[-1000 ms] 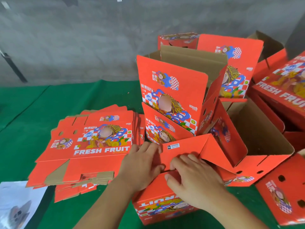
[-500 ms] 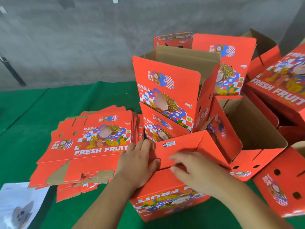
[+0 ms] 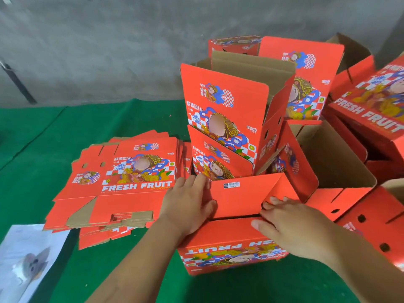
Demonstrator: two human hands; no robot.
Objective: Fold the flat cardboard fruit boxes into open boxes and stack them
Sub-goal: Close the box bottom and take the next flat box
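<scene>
1. Hands work on a red fruit box (image 3: 231,252) standing bottom-up on the green cloth (image 3: 39,171), near the front edge and right of the middle; its "FRESH FRUIT" print reads upside down toward the camera.
2. Left hand (image 3: 188,206) lies against the box's left top corner, fingers fairly straight and together, thumb pressed on the left end of the raised bottom flap (image 3: 244,197). It presses rather than grips.
3. Right hand (image 3: 290,226) rests flat on the box's top, fingers stretched out; the fingertips (image 3: 271,201) reach the dark slot under the flap's right end. Whether they go into the slot I cannot tell.
4. That flap stands tilted up from the box, a small barcode label (image 3: 231,185) near its upper left.
5. Flat box stack (image 3: 122,184) lies just left of the left hand, toward the cloth's left half, printed faces up, edges fanned unevenly.
6. Folded open boxes (image 3: 225,110) stand nested one in another right behind the worked box, flaps upright.
7. More folded boxes (image 3: 336,162) crowd the right side, one open-mouthed just beside the worked box, others lying on their sides.
8. White printed sheet (image 3: 24,261) lies at the front left corner of the cloth.
9. Grey wall (image 3: 109,47) rises behind the cloth's far edge.
</scene>
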